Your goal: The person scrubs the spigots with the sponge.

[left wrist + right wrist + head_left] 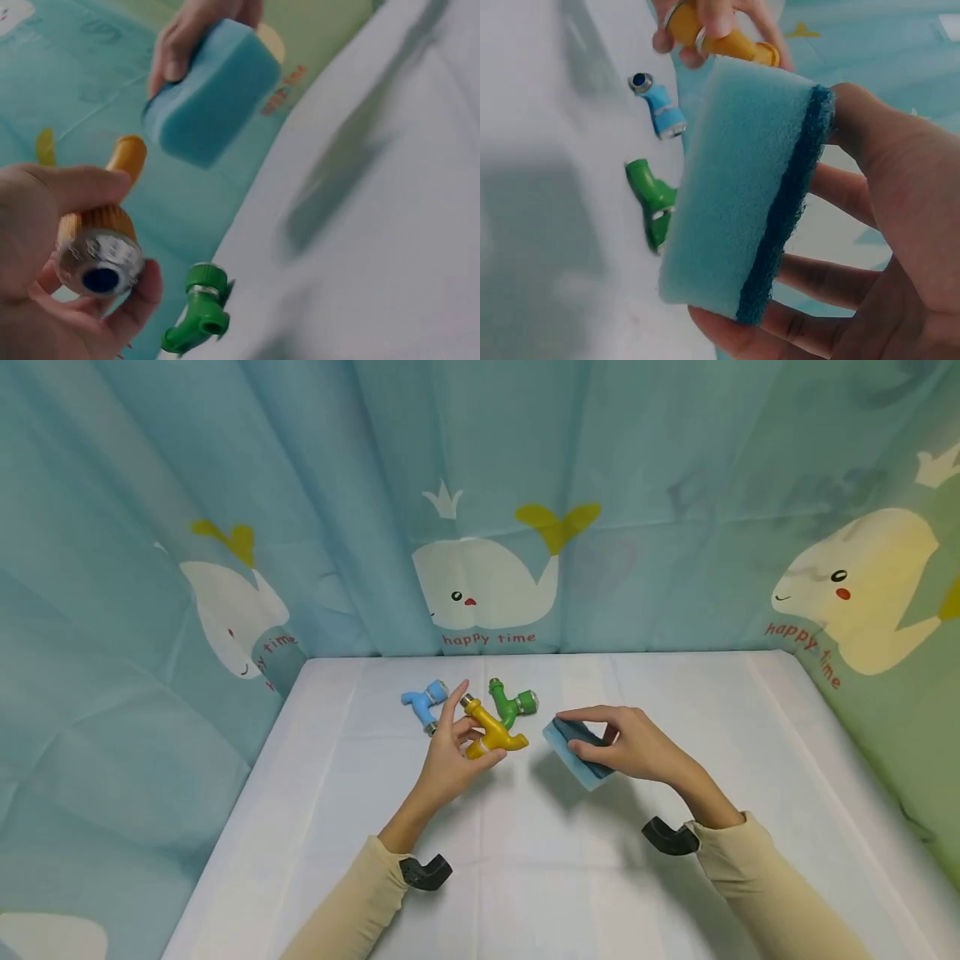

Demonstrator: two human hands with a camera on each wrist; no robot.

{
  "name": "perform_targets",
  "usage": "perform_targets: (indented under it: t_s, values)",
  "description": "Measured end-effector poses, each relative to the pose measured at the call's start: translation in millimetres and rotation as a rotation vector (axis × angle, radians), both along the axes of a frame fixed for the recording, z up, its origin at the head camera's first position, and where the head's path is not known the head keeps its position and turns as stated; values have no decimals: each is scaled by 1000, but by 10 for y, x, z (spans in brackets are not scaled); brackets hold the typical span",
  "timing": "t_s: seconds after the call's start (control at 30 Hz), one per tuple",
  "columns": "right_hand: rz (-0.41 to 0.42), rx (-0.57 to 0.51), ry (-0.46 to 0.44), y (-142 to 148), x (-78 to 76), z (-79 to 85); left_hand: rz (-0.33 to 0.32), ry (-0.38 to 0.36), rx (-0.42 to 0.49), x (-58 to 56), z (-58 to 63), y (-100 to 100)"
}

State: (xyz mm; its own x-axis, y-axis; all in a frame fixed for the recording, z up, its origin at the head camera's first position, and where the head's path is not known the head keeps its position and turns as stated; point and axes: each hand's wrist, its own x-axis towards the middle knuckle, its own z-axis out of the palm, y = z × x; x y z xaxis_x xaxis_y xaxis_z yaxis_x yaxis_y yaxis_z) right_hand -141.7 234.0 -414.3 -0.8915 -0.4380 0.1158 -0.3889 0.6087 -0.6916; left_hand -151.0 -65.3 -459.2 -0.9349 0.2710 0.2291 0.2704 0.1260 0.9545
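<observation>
A yellow tap (491, 731) is held up in my left hand (447, 758), pinched between thumb and fingers at its handle end. In the left wrist view the silver cap of the tap (101, 262) faces the camera. My right hand (637, 745) grips a light blue sponge (573, 756) with a dark blue scouring layer, thumb on one edge and fingers on the other. The sponge (739, 187) is raised above the table, to the right of the yellow tap and apart from it in the head view. In the right wrist view it covers part of the green tap.
A green tap (512, 702) lies on the white-covered table (540, 877) just behind the yellow one. Left of it lies a light blue tap (424, 702), close to my left fingers. A blue-green curtain (337, 510) with whale prints hangs along the table's back and sides.
</observation>
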Motion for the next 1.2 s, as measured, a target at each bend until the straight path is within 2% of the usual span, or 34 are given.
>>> perform_targets:
  t_s: [0.07,0.17,0.3,0.4,0.57,0.67,0.83,0.9,0.97,1.07,1.2]
  values:
    - [-12,-10,0,44,22,-32,-12,-91,65,-4,10,-12]
    - [-20,-18,0,73,58,-77,-64,-221,207,-1,17,-24]
    - [-36,-35,6,91,100,-120,-132,-346,380,14,-1,-34]
    - [-41,-43,3,107,125,-138,-152,-402,433,29,-2,-38]
    - [-46,-46,0,125,155,-167,-169,-536,542,43,30,-25]
    - [-56,-49,1,131,169,-183,-142,-556,565,36,42,-11]
    - [-72,-43,-12,142,202,-218,-41,-533,526,31,24,0]
    - [-74,-41,-18,144,210,-230,-9,-555,525,31,14,-4]
    - [-74,-42,-22,146,212,-239,-5,-576,528,31,9,-11]
    - [-74,-45,-21,152,212,-246,-34,-621,556,31,6,-25]
    - [-78,-46,-16,162,212,-252,-145,-673,615,36,22,-36]
